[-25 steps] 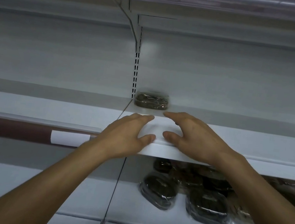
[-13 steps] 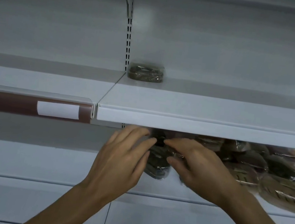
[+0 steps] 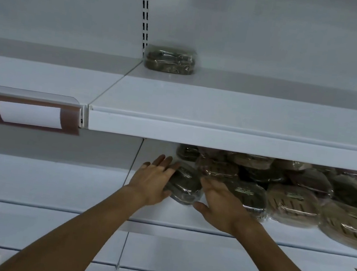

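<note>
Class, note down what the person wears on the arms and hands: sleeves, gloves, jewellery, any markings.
The left hand and right hand are bare: no gloves, rings, watch or bracelet in view. Both forearms are uncovered, with no sleeve showing down to the picture's lower edge. No markings can be seen.

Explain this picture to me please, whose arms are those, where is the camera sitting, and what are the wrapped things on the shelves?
No machine here: these are a person's two bare arms, filmed by one wide-angle camera worn on their head, looking forward and down at white shop shelves. On the lower shelf lies a heap of plastic-wrapped packs. The left hand and right hand, fingers fairly straight, touch either side of one dark pack at the heap's left end. Nothing is gripped yet. Alone at the back of the upper shelf sits a single pack.
</note>
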Motion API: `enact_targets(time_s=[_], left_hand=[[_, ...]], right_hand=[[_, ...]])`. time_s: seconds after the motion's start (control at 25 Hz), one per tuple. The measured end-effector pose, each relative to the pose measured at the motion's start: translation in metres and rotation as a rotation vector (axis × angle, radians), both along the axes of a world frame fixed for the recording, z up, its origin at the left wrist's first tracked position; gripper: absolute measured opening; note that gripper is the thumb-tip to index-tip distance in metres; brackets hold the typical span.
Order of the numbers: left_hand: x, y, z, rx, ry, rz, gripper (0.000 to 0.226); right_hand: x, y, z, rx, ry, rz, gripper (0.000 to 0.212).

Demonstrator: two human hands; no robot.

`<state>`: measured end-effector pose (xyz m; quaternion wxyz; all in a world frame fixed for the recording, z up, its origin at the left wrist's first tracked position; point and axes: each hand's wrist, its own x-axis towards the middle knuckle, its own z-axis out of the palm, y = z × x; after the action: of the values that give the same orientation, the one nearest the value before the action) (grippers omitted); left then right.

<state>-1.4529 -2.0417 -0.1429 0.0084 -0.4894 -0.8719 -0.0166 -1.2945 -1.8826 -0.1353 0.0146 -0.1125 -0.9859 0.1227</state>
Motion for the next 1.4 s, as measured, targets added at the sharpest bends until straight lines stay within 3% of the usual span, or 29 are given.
enact_targets(time_s=[0.16,0.4,0.52,0.68,0.92,1.08,1.4], left_hand=[[-0.017,0.020,-0.007,-0.097,-0.177,0.005,0.098],[0.001,0.003,-0.029,0.117,-0.095,0.018,0.101],[0.009,-0.009,-0.032,0.149,-0.066,0.021,0.103],[0.027,-0.023,-0.035,0.201,-0.161,0.027,0.104],[0.052,-0.048,-0.033,0.197,-0.102,-0.003,0.099],[0.064,-0.063,-0.015,0.168,-0.074,-0.041,0.095],[0.095,-0.102,0.063,0.313,0.008,-0.051,0.094]], right_hand=[[-0.018,-0.003,-0.009,0.072,0.016,-0.038,0.075],[-0.021,-0.014,-0.024,0.068,0.011,-0.049,0.080],[-0.018,-0.020,-0.026,0.075,0.018,-0.038,0.090],[-0.010,-0.032,-0.028,0.156,-0.013,-0.029,0.105],[0.014,-0.048,-0.028,0.134,0.009,0.015,0.104],[0.031,-0.053,-0.008,0.135,-0.002,0.073,0.101],[0.068,-0.070,0.079,0.114,0.066,0.121,0.107]])
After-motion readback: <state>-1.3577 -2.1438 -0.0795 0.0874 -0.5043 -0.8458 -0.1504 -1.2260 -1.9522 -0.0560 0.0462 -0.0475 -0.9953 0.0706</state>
